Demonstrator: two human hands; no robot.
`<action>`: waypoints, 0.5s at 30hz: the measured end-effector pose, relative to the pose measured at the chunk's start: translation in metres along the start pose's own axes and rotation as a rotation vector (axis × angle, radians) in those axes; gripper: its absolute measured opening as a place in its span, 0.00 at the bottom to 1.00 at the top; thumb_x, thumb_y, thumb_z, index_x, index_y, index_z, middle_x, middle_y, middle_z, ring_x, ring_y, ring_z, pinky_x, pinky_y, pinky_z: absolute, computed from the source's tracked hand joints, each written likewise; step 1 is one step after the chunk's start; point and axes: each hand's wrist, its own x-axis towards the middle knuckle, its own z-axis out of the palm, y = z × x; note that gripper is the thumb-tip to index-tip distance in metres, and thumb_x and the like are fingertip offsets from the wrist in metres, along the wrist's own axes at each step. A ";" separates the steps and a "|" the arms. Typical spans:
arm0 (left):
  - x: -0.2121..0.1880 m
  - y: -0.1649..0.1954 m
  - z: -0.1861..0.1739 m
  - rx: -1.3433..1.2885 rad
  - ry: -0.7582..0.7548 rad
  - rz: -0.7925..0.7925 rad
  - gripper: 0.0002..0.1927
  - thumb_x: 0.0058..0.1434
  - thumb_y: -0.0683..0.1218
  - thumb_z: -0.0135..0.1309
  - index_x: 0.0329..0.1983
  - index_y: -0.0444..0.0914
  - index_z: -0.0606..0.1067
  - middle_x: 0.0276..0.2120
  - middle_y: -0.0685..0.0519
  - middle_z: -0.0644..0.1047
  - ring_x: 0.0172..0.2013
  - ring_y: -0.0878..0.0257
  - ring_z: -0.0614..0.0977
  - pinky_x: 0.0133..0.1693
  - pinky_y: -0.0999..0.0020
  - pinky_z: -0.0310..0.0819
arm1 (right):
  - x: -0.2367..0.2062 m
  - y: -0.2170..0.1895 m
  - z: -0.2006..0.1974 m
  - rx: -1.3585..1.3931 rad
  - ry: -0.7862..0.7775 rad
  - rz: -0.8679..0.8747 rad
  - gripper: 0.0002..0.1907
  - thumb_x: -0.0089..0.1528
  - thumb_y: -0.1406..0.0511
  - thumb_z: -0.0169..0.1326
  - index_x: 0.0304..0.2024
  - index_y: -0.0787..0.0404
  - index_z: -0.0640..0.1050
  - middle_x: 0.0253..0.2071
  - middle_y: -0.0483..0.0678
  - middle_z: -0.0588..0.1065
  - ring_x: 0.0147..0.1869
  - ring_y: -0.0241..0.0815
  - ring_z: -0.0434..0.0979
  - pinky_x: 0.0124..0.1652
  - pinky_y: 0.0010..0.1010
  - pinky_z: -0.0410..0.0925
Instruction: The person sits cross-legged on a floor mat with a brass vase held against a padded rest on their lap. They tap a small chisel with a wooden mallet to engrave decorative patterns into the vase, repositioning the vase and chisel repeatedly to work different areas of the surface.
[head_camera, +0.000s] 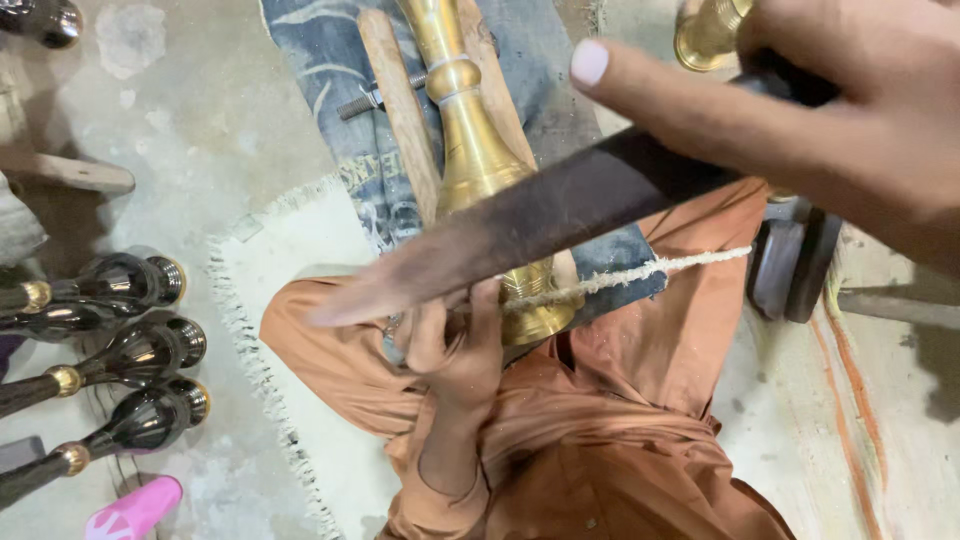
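While the brass stem (478, 160) is gripped at centre frame by the left hand (455, 345), a long blade (540, 225) is clasped by the right hand (850, 120), upper right.

head view | steep downward | close over lap and hands (455, 345)

The vase (478, 160) is golden brass, the blade (540, 225) dark brown, the clothes (600, 440) orange, and the stems (120, 350) at 9 o'clock glossy black.

L hand (455, 345) low, fingers curled shut; R hand (800, 110) raised near cam, index finger outstretched.
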 end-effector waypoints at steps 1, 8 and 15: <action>0.002 0.001 -0.001 -0.008 -0.014 0.003 0.12 0.64 0.35 0.63 0.49 0.27 0.77 0.40 0.45 0.82 0.37 0.59 0.84 0.42 0.66 0.76 | -0.006 0.003 0.002 -0.025 -0.004 0.018 0.33 0.59 0.71 0.62 0.67 0.64 0.71 0.34 0.55 0.73 0.35 0.49 0.75 0.34 0.43 0.66; 0.014 0.003 -0.005 -0.043 -0.116 0.082 0.09 0.64 0.34 0.65 0.45 0.28 0.76 0.38 0.44 0.81 0.34 0.57 0.82 0.40 0.67 0.76 | -0.029 0.016 0.009 0.021 0.068 -0.021 0.29 0.65 0.74 0.62 0.68 0.65 0.69 0.43 0.53 0.75 0.44 0.44 0.77 0.41 0.33 0.67; 0.006 -0.001 -0.003 -0.030 -0.095 -0.004 0.09 0.62 0.34 0.65 0.40 0.28 0.76 0.33 0.47 0.81 0.30 0.62 0.80 0.37 0.69 0.74 | -0.013 0.007 0.002 -0.139 0.074 -0.082 0.33 0.57 0.70 0.69 0.65 0.67 0.76 0.32 0.52 0.74 0.34 0.49 0.76 0.35 0.38 0.66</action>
